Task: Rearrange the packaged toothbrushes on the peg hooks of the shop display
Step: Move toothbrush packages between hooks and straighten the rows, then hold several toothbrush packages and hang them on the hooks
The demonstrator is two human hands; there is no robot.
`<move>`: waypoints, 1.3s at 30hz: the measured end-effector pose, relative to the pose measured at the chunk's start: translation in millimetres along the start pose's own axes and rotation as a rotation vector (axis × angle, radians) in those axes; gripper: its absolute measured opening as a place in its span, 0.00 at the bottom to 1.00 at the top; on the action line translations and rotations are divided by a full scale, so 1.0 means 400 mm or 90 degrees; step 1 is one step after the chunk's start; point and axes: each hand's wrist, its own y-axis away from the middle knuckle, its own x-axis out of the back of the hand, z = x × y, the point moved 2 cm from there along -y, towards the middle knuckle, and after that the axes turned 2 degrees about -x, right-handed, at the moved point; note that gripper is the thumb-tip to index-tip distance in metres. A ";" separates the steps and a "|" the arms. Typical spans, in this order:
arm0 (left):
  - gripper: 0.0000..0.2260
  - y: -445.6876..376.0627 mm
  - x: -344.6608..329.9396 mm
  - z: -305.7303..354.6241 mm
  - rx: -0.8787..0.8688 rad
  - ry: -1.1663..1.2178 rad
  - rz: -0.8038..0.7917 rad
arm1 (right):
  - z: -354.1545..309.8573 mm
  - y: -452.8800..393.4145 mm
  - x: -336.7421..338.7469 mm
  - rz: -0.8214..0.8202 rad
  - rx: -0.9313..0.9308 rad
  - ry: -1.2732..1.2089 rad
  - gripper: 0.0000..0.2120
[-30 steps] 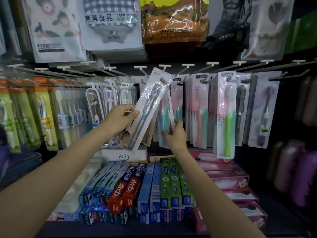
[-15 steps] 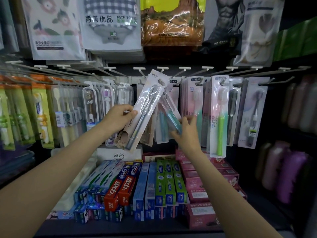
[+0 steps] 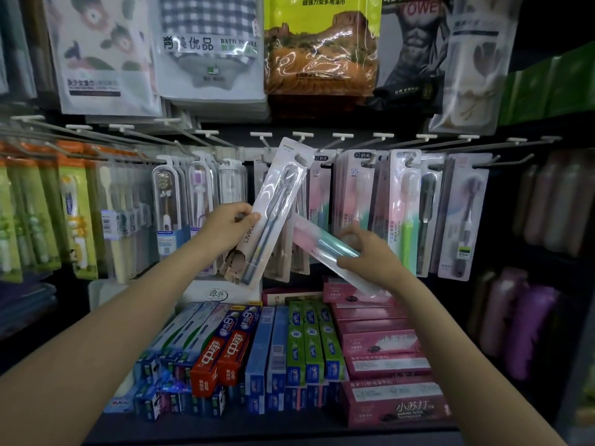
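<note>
My left hand grips a long white and tan toothbrush pack, fingers curled round its left edge with the thumb pressed on the front, about halfway down the card. The pack tilts, its hang-hole end up and to the right of my fingers, its torn-looking brown lower end below them and slightly left. The top of it lies in front of the peg hooks, and I cannot tell whether the hole is on a hook or free of it. My right hand holds a second pack, a pink and teal toothbrush pack, lying almost flat on a slant: thumb underneath, fingers curled over the upper edge, with the pink end reaching up and left of my fingertips toward the first pack and the clear end running down and right past my wrist. This one is plainly off the hooks, in the air in front of the display. The two packs sit just beside each other; whether they touch I cannot tell. Behind and to the right of my right fingers hang the pink "SS" packs and a green-handled brush pack, upright on their pegs. Left of my left fingers hang clear cased brushes. Below both hands, toothpaste boxes lie in rows on the dark shelf. Above the hooks hang bagged towels.
</note>
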 end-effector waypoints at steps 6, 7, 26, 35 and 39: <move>0.10 0.004 -0.043 -0.001 0.025 0.024 0.054 | 0.052 0.055 0.064 0.024 -0.048 -0.019 0.16; 0.11 0.003 -0.051 -0.001 0.027 0.024 0.066 | 0.061 0.066 0.075 0.030 -0.053 -0.019 0.16; 0.08 0.041 -0.148 0.039 0.057 0.061 0.138 | 0.166 0.212 0.101 0.301 -0.080 -0.225 0.16; 0.08 0.032 -0.134 0.029 0.062 0.050 0.123 | 0.148 0.228 0.096 0.303 -0.022 -0.181 0.16; 0.07 0.031 -0.134 0.028 0.059 0.042 0.121 | 0.162 0.232 0.078 0.259 -0.011 -0.073 0.18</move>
